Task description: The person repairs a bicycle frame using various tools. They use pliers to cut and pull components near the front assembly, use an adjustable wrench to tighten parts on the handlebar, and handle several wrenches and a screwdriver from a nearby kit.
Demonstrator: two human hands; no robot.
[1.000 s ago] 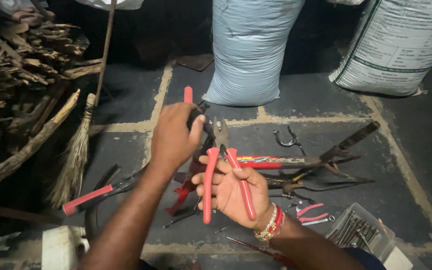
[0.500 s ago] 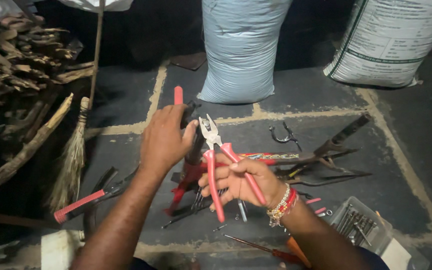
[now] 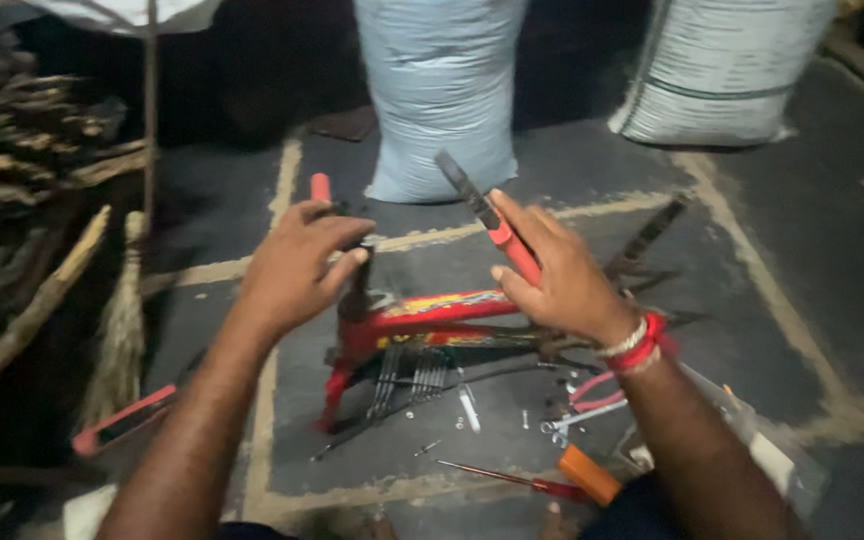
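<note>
A small red bicycle frame (image 3: pixel 432 315) lies on the dark floor in the middle of the head view. My left hand (image 3: pixel 292 270) grips its dark upright tube, below a red handle end (image 3: pixel 321 187). My right hand (image 3: pixel 557 275) holds red-handled pliers (image 3: pixel 487 220) raised above the frame, jaws pointing up and left. Red bangles (image 3: pixel 637 345) circle that wrist. Spanners and loose bolts (image 3: pixel 432 385) lie under and beside the frame.
Two big filled sacks (image 3: pixel 442 90) (image 3: pixel 722 70) stand at the back. A broom (image 3: pixel 122 320) and a stack of firewood (image 3: pixel 22 170) are at left. A red-handled tool (image 3: pixel 122 420), a screwdriver (image 3: pixel 512 482) and an orange handle (image 3: pixel 589 473) lie near me.
My right hand has swung the pliers from handles-down to raised, jaws now up and left. The view shifted closer, showing the red frame below. My left hand stays on the upright tube.
</note>
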